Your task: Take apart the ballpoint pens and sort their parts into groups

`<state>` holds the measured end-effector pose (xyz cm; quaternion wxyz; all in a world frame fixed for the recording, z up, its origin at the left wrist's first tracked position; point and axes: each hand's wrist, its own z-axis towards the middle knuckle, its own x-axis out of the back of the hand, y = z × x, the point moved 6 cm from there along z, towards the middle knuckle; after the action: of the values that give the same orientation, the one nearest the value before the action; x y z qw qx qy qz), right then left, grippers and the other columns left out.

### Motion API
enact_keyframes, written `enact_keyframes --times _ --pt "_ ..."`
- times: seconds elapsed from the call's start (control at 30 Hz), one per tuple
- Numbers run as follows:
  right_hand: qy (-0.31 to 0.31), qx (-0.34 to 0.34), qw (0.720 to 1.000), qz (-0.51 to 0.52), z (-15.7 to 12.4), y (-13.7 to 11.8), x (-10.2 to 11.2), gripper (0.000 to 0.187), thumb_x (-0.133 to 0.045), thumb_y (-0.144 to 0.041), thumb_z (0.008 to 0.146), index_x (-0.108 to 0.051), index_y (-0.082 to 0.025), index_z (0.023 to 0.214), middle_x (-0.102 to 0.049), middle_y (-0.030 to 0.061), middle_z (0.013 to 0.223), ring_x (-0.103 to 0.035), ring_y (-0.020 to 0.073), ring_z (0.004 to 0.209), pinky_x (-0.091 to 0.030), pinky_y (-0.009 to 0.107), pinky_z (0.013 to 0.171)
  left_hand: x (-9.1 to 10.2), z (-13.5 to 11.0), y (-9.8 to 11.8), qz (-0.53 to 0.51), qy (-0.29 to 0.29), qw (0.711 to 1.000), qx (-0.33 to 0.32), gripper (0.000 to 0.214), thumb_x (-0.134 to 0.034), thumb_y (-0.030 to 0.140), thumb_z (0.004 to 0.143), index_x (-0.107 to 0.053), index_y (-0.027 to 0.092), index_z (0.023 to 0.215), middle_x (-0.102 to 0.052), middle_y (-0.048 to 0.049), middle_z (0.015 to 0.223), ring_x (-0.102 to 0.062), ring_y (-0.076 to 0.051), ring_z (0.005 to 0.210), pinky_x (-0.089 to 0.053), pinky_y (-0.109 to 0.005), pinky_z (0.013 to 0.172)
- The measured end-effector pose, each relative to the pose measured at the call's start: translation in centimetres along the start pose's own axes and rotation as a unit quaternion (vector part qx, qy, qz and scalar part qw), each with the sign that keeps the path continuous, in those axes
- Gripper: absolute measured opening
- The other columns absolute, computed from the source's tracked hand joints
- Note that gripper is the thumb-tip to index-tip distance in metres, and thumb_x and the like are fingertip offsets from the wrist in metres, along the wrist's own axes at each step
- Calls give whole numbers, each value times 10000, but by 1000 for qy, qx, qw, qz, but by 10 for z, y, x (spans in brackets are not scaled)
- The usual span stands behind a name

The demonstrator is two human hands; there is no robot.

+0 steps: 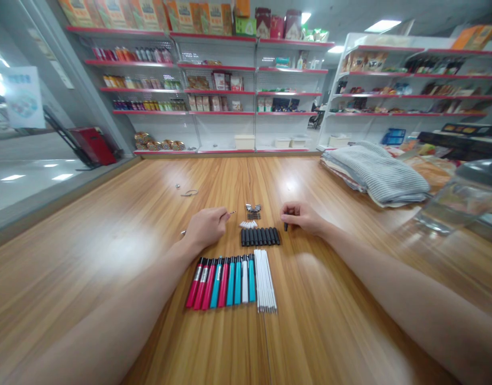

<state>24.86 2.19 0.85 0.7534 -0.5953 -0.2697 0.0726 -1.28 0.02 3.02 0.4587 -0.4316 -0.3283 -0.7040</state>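
Observation:
My left hand [208,227] is closed, pinching a small thin metallic piece whose tip pokes out past the fingers toward the right. In my right hand [301,216] a short black pen part [286,226] is held pointing down close to the table. Between the hands lie small silver pieces [252,207], dark springs [254,216] and short white pieces [248,224]. Below them is a row of black pen grips [260,236]. Nearer me, red, teal and white pen barrels [221,283] lie side by side, with a bundle of white refills [265,280] along their right.
A thin wire-like loop [189,193] and a tiny shiny piece [177,186] lie at the far left of the wooden table [109,299]. Folded striped cloth [377,174] and a clear jug [462,192] stand at right. Stocked shelves [221,91] are behind.

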Motion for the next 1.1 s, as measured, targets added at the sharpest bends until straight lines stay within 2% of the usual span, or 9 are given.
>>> enact_keyframes --times 0.1,0.17,0.3,0.37,0.5,0.73,0.87,1.1 --pt "-55 2 998 -41 5 0 -6 284 -660 -404 744 -570 -135 750 -535 -15 582 -503 91 499 -418 209 478 1 0 0 -1 1 1000 -2 323 -374 375 917 -589 217 736 -686 -57 797 -615 -201 736 -357 -275 620" --pt "-69 20 994 -87 6 -2 -9 253 -635 -375 761 -587 -128 738 -540 -13 567 -501 92 497 -398 207 480 1 -1 0 -2 2 1000 -2 319 -378 374 915 -593 219 737 -688 -57 799 -615 -201 734 -359 -275 620" --pt "-52 69 980 -177 3 -10 -10 209 -604 -328 774 -643 -123 775 -580 2 596 -509 101 525 -375 212 497 -2 0 -2 0 -3 1000 1 318 -384 381 912 -604 222 746 -693 -58 799 -622 -205 747 -356 -277 615" --pt "-34 72 977 -197 2 -12 -10 220 -558 -321 806 -658 -125 798 -573 -2 576 -505 101 512 -368 212 491 -2 0 -3 4 -3 1000 2 322 -381 384 913 -603 223 744 -692 -58 796 -623 -207 747 -354 -278 612" --pt "-2 39 979 -202 2 -10 -6 294 -445 -297 857 -654 -122 748 -498 -24 460 -462 93 426 -355 214 458 -3 0 -4 11 -7 1000 2 333 -375 395 913 -602 223 741 -691 -60 789 -623 -209 750 -354 -278 613" --pt "-1 34 983 -179 1 -9 -6 180 -485 -181 737 -658 -131 730 -526 -31 464 -485 96 429 -367 204 441 -3 1 -4 20 -14 1000 10 341 -372 403 913 -613 220 755 -700 -64 812 -628 -210 759 -356 -282 608" --pt "-15 29 991 -130 -1 -13 -14 179 -482 -177 721 -656 -135 719 -539 -33 462 -488 95 421 -399 208 454 -3 0 -4 22 -10 1000 9 340 -372 404 915 -611 222 755 -699 -62 808 -629 -210 759 -355 -284 607" --pt "-16 30 993 -111 1 -13 -20 167 -478 -174 733 -639 -131 741 -565 -25 474 -508 97 429 -415 212 468 -2 0 -3 19 -9 1000 4 342 -369 405 917 -606 222 751 -697 -61 813 -623 -210 753 -339 -283 597"
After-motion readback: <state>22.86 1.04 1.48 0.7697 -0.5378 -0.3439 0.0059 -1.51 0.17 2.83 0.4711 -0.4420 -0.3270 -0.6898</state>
